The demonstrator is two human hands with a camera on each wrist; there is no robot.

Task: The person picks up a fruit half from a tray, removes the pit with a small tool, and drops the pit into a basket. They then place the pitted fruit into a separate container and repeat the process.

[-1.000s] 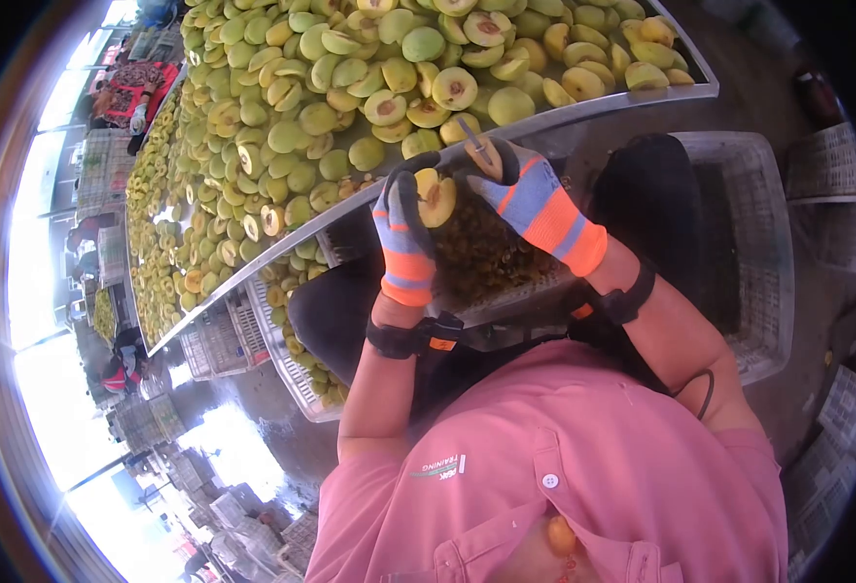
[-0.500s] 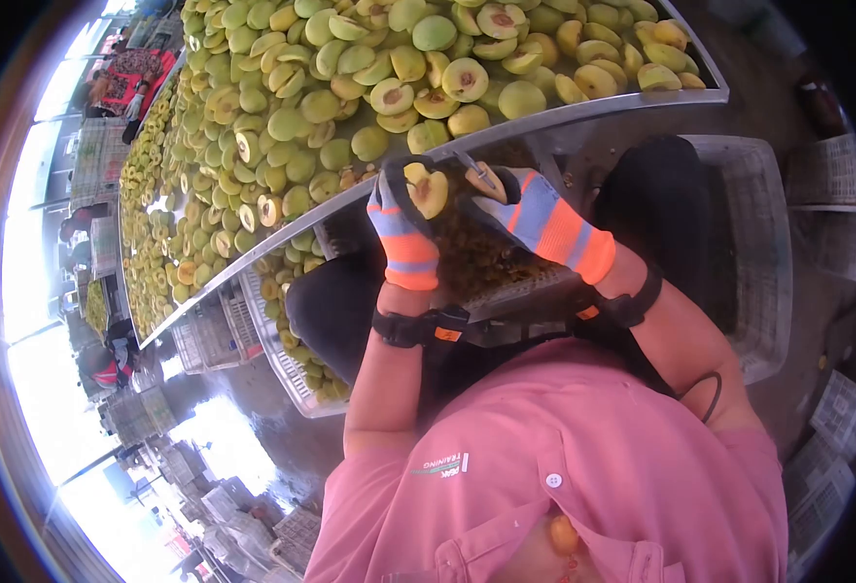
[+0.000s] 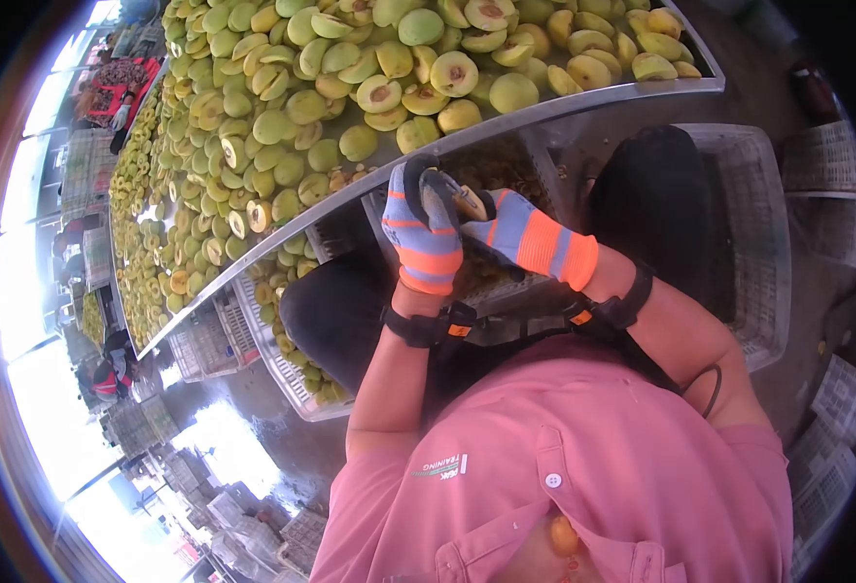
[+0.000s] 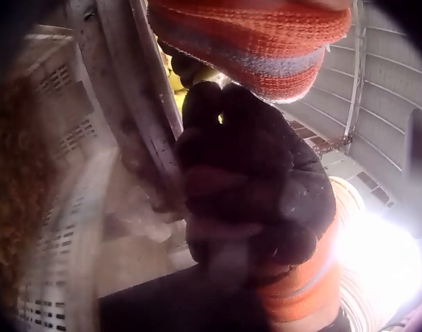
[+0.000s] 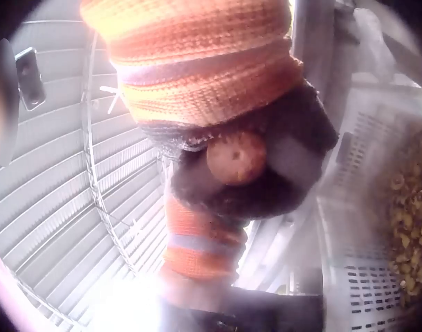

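Observation:
Both hands wear striped orange and grey-blue gloves with dark palms and meet just off the table's near edge. My left hand [image 3: 422, 233] curls round a fruit half, which its fingers hide in the head view. The right hand [image 3: 535, 233] grips a small tool with a wooden handle [image 3: 469, 202], held right against the left fingers. In the right wrist view the round butt of the wooden handle [image 5: 236, 159] pokes out of the dark palm. The tool's working end is covered by the hands.
A metal-rimmed table [image 3: 379, 180] heaped with green-yellow fruit [image 3: 282, 126], many halved, spreads ahead. A white crate [image 3: 296, 384] of fruit stands at the left knee, another white crate [image 3: 783, 291] at the right. Below the hands, a crate holds brown bits [image 5: 411, 228].
The left hand has turned and closed over the yellow fruit half, hiding its cut face. The right hand has moved left with the tool, up against the left hand.

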